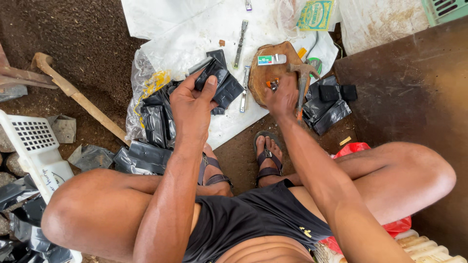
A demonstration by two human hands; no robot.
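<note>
A person sits low over bare earth, knees spread, seen from above. At the far left, at nine o'clock, a white plastic basket [36, 146] lies beside a wooden tool handle [80, 97] slanting across the dirt. Toward the centre, the left hand [192, 104] is raised over a heap of black plastic bags [156, 122], its fingers [210, 85] closed around a folded black bag [217, 78] held at about eleven o'clock from the sandalled feet. The bags rest on a white sheet [190, 39] spread over the ground, where narrow metal strips [241, 41] lie at twelve o'clock. Right of centre, the right hand [282, 95] presses down on a wooden block [267, 70], fingers curled on a small object too hidden to identify; a hammer [302, 80] rests just beside it. More black bags [329, 104] lie at two o'clock, near a dark brown board [409, 97].
</note>
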